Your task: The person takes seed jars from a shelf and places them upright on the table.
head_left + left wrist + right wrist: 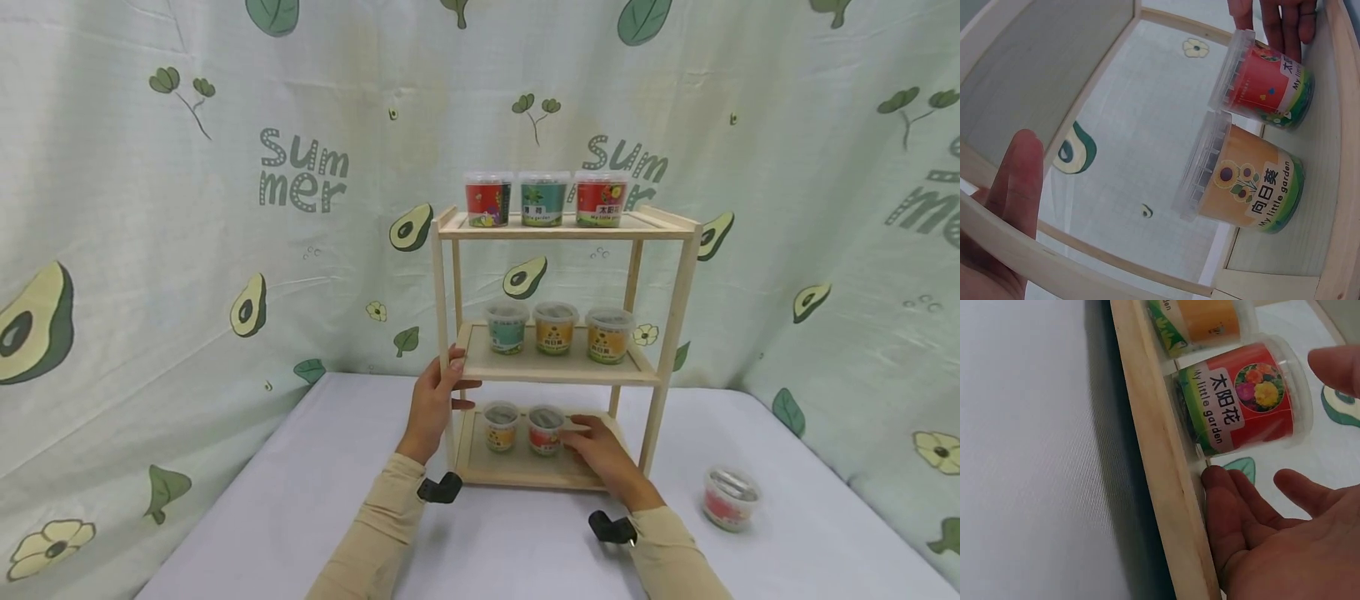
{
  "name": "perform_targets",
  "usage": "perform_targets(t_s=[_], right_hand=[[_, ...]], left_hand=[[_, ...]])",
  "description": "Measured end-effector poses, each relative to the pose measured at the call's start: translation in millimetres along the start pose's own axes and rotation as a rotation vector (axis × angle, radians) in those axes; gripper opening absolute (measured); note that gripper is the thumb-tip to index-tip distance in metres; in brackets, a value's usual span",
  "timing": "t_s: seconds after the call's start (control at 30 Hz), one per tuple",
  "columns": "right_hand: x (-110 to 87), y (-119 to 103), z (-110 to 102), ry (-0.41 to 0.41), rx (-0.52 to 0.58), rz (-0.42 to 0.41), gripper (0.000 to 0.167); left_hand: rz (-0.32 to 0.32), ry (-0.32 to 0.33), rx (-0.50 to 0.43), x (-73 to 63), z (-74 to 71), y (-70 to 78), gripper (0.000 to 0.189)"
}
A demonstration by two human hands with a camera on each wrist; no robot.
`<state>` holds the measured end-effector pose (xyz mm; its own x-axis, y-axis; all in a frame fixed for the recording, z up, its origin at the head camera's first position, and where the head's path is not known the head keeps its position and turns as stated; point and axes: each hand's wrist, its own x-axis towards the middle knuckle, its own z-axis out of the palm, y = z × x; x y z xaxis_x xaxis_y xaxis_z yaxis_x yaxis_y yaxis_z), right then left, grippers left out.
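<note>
A three-tier wooden shelf rack (555,481) stands on the table with small lidded seed-growing cups on its tiers. My left hand (433,400) holds the rack's left front post at middle-tier height, fingers reaching past the wood. On the bottom tier sit an orange sunflower cup (1250,181) and, to its right, a red flower cup (1241,397), both upright. My right hand (600,450) is just right of the red cup, fingers spread with nothing gripped. Its fingertips (1217,478) lie low beside the cup's base, against the tier.
The top tier bears a red cup (488,202), a teal cup (543,202) and another red cup (600,202). A teal cup (507,332) and two orange cups stand on the middle tier. One pink-red cup (731,500) sits on the table at right. A printed curtain (337,292) hangs behind.
</note>
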<state>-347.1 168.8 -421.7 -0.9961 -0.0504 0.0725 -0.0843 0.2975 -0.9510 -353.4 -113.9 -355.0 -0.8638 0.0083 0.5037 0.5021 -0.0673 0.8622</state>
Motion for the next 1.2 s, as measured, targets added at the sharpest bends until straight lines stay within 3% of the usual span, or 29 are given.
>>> perform_targets(t_s=[0.23, 0.77, 1.2], right_hand=[[4.2, 1, 5, -0.039, -0.033, 0.016, 0.091], [12.1, 0, 10, -0.059, -0.072, -0.028, 0.082], [16.2, 0, 13, -0.046, -0.104, -0.048, 0.078]], left_hand=[[-0.010, -0.003, 0.000, -1.2, -0.6, -1.3, 0.045], [0.002, -0.014, 0.003, -0.4, 0.8, -1.0, 0.051], [-0.002, -0.009, -0.006, -0.3, -0.8, -0.1, 0.045]])
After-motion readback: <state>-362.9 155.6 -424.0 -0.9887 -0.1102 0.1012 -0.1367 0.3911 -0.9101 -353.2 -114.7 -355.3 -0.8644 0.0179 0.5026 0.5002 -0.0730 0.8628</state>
